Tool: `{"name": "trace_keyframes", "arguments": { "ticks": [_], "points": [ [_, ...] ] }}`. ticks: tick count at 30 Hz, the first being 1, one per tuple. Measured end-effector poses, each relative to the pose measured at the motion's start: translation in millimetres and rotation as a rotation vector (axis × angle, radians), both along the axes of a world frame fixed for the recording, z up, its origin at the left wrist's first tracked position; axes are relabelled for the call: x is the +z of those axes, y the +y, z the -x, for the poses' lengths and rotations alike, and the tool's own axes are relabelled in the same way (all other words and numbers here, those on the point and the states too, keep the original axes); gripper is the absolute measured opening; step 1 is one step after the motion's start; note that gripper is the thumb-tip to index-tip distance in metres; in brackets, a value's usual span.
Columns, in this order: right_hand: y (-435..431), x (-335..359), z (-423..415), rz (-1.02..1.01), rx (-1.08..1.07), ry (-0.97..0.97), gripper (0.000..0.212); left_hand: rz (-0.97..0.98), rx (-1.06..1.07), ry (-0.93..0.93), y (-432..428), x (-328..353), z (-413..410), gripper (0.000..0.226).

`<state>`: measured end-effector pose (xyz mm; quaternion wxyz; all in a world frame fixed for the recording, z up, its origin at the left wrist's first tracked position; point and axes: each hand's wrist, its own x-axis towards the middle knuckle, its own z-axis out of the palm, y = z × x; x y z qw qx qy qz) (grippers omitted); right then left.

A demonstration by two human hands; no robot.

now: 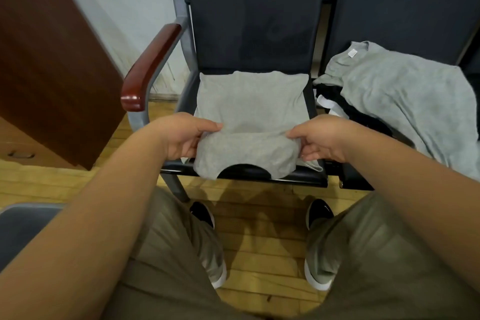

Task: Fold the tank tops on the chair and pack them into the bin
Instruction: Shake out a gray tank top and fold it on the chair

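Both hands on it: left hand (185, 135) and right hand (320, 138) pinch the gray tank top (249, 104) on the chair seat (309, 176), fingertips buried under fabric; bin out of view.

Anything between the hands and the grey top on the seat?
Nothing visible. The left hand and right hand pinch the near fold of the grey fabric tank top on the dark padded chair seat. The loose grey garment lies apart on the next seat. No bin shows clearly, so that path is unknown.
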<state>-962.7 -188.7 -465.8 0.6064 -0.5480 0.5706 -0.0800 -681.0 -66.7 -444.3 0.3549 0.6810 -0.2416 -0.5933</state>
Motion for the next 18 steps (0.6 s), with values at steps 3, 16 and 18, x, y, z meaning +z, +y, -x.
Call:
{"name": "trace_keyframes", "arguments": {
  "ticks": [3, 16, 18],
  "points": [
    [-28.0, 8.0, -14.0, -0.072, -0.15, -0.142, 0.035, 0.029, 0.048, 0.025, -32.5, 9.2, -5.9, 0.028],
    [-144.8, -14.5, -79.6, -0.301, -0.422, -0.376, 0.023, 0.092, 0.451, 0.519, -161.6, -22.9, -36.0, 0.026],
    [-158.4, -20.0, -87.8, -0.379, -0.488, -0.462, 0.02, 0.096, 0.547, 0.683, -178.6, -31.4, -45.5, 0.033]
  ]
}}
